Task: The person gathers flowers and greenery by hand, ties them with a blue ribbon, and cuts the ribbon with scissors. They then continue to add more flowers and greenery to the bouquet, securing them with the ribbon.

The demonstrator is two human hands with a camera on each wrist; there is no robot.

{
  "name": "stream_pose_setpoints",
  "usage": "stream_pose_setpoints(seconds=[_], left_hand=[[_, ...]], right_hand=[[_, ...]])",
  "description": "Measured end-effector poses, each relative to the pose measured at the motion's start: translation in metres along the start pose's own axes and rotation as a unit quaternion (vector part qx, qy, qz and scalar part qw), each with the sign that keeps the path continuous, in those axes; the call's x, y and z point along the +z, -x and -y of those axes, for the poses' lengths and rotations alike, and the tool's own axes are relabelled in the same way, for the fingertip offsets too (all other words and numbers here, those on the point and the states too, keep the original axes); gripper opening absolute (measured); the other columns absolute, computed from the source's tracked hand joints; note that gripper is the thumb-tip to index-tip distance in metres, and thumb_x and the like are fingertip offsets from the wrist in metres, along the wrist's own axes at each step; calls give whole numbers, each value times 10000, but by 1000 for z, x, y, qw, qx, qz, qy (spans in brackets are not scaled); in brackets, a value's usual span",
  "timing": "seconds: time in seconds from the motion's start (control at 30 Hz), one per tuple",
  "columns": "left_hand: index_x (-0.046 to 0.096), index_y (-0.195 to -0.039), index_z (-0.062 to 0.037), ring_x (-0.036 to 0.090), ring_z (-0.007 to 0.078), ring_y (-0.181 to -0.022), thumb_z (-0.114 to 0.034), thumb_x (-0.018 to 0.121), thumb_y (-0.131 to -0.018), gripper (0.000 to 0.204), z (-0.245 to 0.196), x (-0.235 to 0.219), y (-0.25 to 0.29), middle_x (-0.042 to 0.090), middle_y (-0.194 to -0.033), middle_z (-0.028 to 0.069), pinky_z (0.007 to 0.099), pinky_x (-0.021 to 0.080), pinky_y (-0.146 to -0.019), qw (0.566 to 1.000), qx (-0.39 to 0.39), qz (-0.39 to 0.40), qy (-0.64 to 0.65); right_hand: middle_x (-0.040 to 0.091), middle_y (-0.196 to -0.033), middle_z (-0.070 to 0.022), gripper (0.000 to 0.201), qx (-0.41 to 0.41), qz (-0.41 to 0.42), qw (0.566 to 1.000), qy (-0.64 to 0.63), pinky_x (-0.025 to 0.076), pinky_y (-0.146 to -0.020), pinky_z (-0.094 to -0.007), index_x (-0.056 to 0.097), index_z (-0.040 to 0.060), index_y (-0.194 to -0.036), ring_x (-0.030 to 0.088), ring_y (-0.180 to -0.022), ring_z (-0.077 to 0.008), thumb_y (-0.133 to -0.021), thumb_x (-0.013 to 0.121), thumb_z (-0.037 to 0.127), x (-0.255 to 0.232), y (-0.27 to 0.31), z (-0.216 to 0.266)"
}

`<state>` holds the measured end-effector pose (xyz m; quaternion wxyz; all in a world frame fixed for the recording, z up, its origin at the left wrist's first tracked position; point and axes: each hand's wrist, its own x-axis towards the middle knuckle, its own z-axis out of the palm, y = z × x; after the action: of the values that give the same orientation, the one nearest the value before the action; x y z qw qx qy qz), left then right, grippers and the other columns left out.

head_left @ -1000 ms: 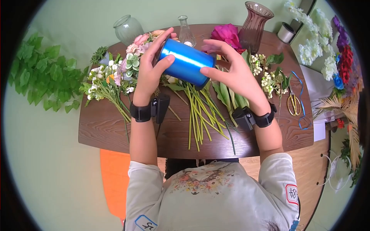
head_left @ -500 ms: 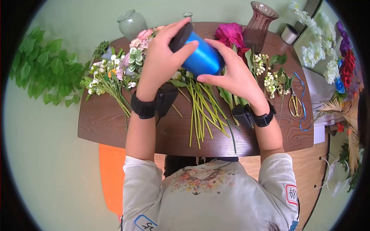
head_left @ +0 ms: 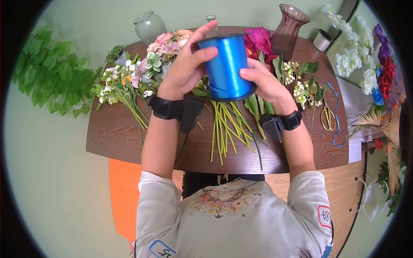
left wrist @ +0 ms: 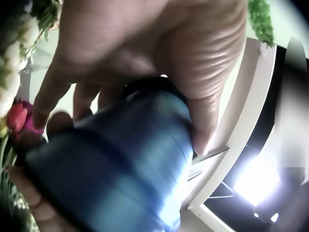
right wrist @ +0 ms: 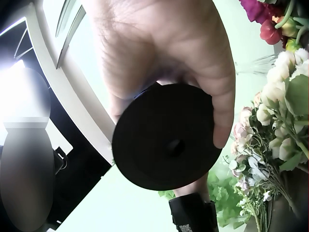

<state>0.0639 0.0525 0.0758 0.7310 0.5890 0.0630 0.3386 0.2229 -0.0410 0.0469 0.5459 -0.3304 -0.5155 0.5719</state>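
Two hands, left hand [head_left: 183, 71] and right hand [head_left: 269, 86], hold one ribbon spool [head_left: 228, 66], thumbs and fingers clamped round it; one left finger extends past the rim. Winding: glossy blue, bright lengthwise streak. End flange [right wrist: 145, 140]: black, round, holed near centre. Spool near upright, raised over green stems [head_left: 223, 129] on wooden table [head_left: 193, 152]; ribbed mauve vase [head_left: 289, 34] beyond.

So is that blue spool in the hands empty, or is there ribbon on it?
Not empty: blue ribbon wraps the spool between its black ends. Whether it is completely full, I cannot tell.
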Motion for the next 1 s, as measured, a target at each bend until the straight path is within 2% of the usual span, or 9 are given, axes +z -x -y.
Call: stream_pose_setpoints(seconds=[0.03, 0.1, 0.17, 0.23, 0.57, 0.7, 0.77, 0.87, 1.0], left_hand=[[330, -1230, -81, 462, 165, -966, -170, 653, -701, 626, 4, -1, -2, 449, -1061, 86, 298, 409, -814, 999, 42, -22, 26], [364, -1148, -60, 496, 168, -901, -144, 671, -685, 561, 0, 5, -2, 479, -1002, 89, 299, 428, -784, 995, 63, -77, 15], [339, -1106, -40, 515, 177, -873, -108, 688, -665, 567, -5, 12, -1, 493, -979, 117, 312, 444, -764, 984, 62, -163, -34], [337, -1115, -37, 499, 174, -890, -108, 679, -677, 560, -6, 21, -1, 479, -983, 117, 299, 435, -772, 980, 73, -178, -50], [312, -1143, -38, 485, 179, -925, -134, 661, -707, 566, -1, 31, -2, 464, -1010, 130, 307, 440, -755, 968, 112, -207, -83], [215, -1187, -5, 472, 196, -978, -90, 688, -664, 710, -7, 34, -1, 463, -1043, 152, 303, 413, -817, 974, 100, -183, -83], [105, -1246, 9, 465, 206, -993, -104, 691, -662, 835, -11, 31, 1, 447, -1077, 151, 321, 391, -849, 970, 133, -149, -140], [29, -1261, 18, 457, 212, -1008, -111, 695, -659, 907, -12, 22, 4, 425, -1110, 154, 333, 374, -869, 981, 93, -127, -111], [30, -1258, 21, 458, 206, -1006, -117, 696, -660, 905, -8, 20, 3, 414, -1122, 149, 329, 371, -873, 985, 80, -145, -39]], right_hand=[[536, -1010, -87, 526, 1, 0, 1000, 0, 411, -797, -263, 423, -23, -1146, 515, -910, -135, -762, 575, 303, 1, -1, 1], [523, -1049, -108, 573, -35, -81, 979, 186, 410, -806, -280, 393, -34, -1173, 508, -944, -146, -761, 586, 315, 5, -4, 8], [503, -1085, -155, 685, -49, -106, 978, 170, 404, -821, -304, 354, -43, -1199, 502, -984, -193, -708, 641, 337, 11, -2, 8], [489, -1094, -198, 782, -119, -128, 922, 347, 393, -840, -331, 329, -47, -1210, 489, -1014, -241, -640, 697, 341, 17, 1, 7], [453, -1090, -224, 870, -182, -233, 801, 521, 359, -864, -397, 268, -40, -1220, 450, -998, -348, -554, 739, 262, 36, 6, 2], [433, -1117, -224, 904, -187, -250, 805, 504, 364, -861, -390, 239, -26, -1238, 444, -1019, -335, -543, 752, 241, 34, 3, 3], [410, -1174, -183, 873, -136, -191, 902, 363, 350, -899, -347, 261, -8, -1246, 419, -1083, -247, -559, 753, 209, 29, 5, 13], [404, -1179, -159, 817, -133, -85, 952, 263, 336, -908, -343, 270, -2, -1246, 373, -1116, -216, -594, 728, 179, 21, 4, 14], [402, -1189, -135, 799, -116, -95, 961, 234, 323, -919, -343, 257, 40, -1265, 339, -1147, -215, -610, 703, 146, 24, 1, 6]])
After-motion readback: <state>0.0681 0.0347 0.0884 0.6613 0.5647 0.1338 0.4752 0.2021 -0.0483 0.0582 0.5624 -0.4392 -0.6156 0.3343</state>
